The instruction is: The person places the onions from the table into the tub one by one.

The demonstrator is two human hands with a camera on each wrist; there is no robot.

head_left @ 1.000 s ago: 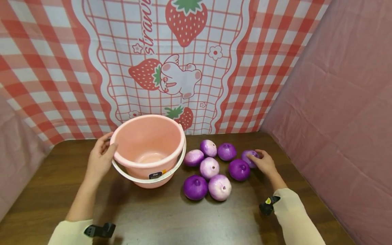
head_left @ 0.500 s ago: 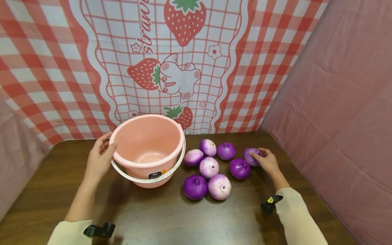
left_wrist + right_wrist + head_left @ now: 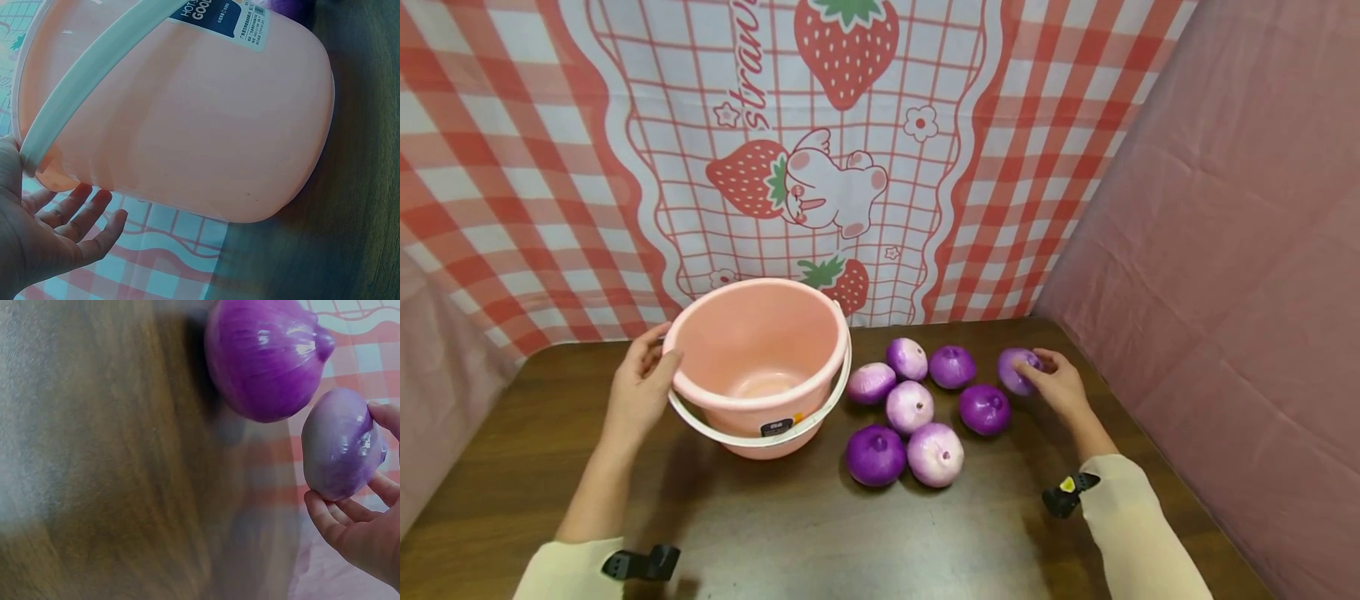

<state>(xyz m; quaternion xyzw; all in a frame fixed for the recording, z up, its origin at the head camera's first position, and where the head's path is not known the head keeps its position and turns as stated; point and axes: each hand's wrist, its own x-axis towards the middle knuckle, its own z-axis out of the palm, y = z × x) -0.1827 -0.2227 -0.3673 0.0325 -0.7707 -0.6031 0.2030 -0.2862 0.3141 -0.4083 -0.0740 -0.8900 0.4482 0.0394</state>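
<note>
A pink bucket (image 3: 775,375) with a white handle stands upright at the left of the table. My left hand (image 3: 642,379) grips its left rim, thumb at the top edge and fingers outside; the left wrist view shows those fingers (image 3: 87,212) below the handle's joint. At the far right, my right hand (image 3: 1060,385) holds a pale purple onion (image 3: 1017,372) between thumb and fingers. In the right wrist view this onion (image 3: 340,444) is pinched from both sides. A darker purple onion (image 3: 985,409) lies just in front of it.
Several more onions (image 3: 910,407) lie grouped between the bucket and my right hand, some deep purple, some whitish. The wooden table (image 3: 850,542) meets a strawberry-print checked cloth (image 3: 992,208) behind. A pink cloth (image 3: 1217,275) hangs at the right.
My right hand has moved slightly up and right with the pale purple onion, away from the darker one beside it. The left hand keeps its grip on the bucket.
</note>
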